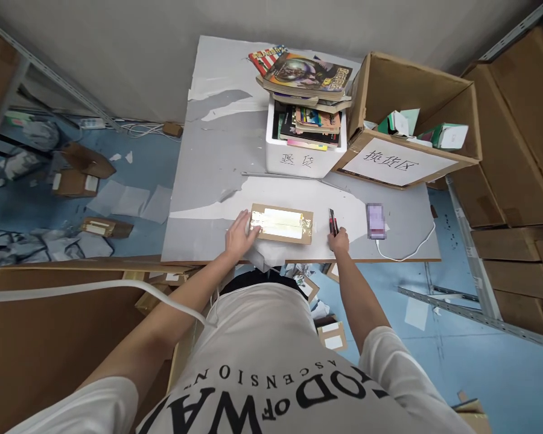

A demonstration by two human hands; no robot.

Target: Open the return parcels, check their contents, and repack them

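A small cardboard box [282,223] with white labels and clear tape lies flat near the table's front edge. My left hand [241,235] grips its left end, with the thumb on the top and the fingers along the far corner. To the right of the box, my right hand [339,240] is closed around a red and black utility knife [333,222], which points toward the far side of the table. A gap separates the knife from the box. Whether the blade is out, I cannot tell.
A phone [376,220] on a white cable lies right of my right hand. Behind the box stand a white bin [305,158] stacked with books [305,75] and a large open carton [416,147]. Shelving with cartons [511,241] lines the right. A white cable [95,286] crosses the left foreground.
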